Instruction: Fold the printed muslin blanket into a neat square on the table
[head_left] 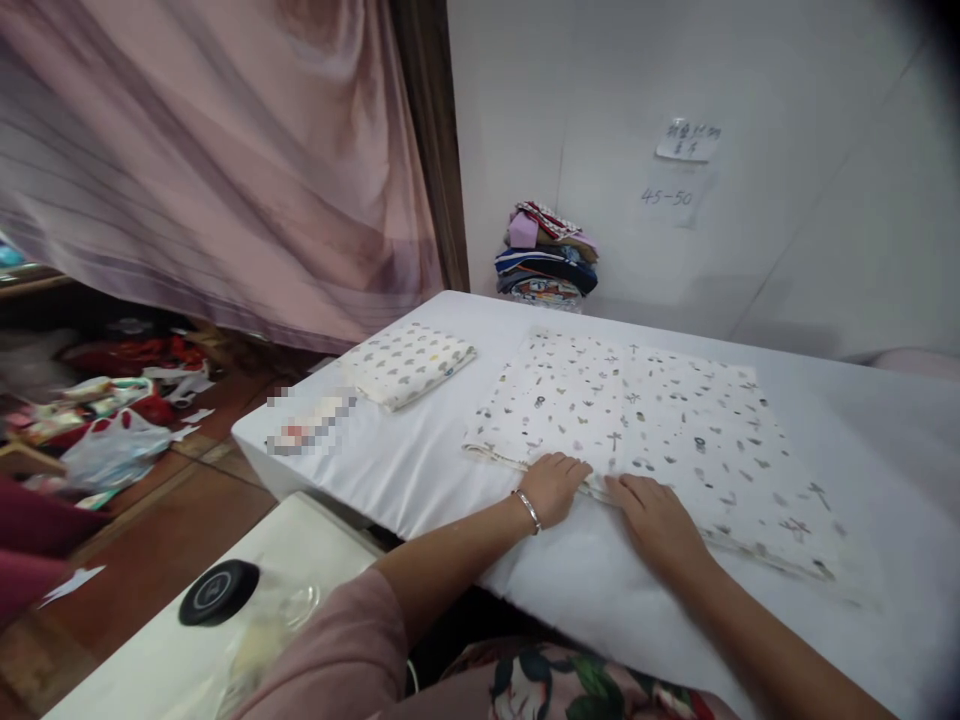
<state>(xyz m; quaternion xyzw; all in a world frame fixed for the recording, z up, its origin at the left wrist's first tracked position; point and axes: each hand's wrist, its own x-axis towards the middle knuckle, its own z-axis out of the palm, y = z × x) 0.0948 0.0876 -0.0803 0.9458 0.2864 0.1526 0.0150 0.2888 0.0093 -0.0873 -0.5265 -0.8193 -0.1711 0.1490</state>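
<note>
A white cloth (660, 420) with small grey-green and dark prints lies folded flat on the white-covered table. My left hand (553, 490), with a silver bracelet at its wrist, is closed on the cloth's near edge. Close beside it, my right hand (651, 512) has its fingers bent over the same edge. Both thumbs are mostly hidden. A second folded cloth (409, 365), white with grey heart-like prints, rests apart from my hands at the left on the table.
The white table cover (427, 470) has a blurred-out item (311, 425) at its left corner. A lower white surface (142, 640) holds a black round object (219, 592) and clear plastic. Folded fabrics (547, 255) are piled by the wall. A pink curtain (300, 150) hangs at left.
</note>
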